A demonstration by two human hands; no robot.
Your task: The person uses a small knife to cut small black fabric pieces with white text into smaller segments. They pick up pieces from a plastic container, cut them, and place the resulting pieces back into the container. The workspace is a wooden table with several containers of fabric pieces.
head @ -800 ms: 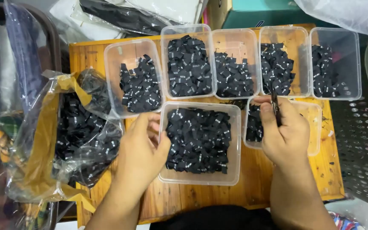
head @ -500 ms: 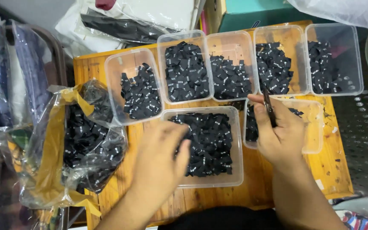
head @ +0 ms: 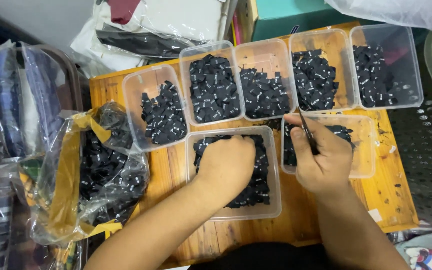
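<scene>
My left hand reaches down into the near middle clear tub, its fingers curled into the heap of small black fabric labels there. My right hand hovers over the near right tub and pinches a thin dark tool, which looks like tweezers or small scissors. Whether the left fingers hold a label is hidden.
Several more clear tubs of black labels line the back of the wooden table. A crumpled plastic bag full of labels sits at the left. A teal box and packed garments lie behind; a perforated dark basket stands at right.
My left hand moved from the tub's left edge into the middle tub and onto the label heap. The right hand stayed put with its tool.
</scene>
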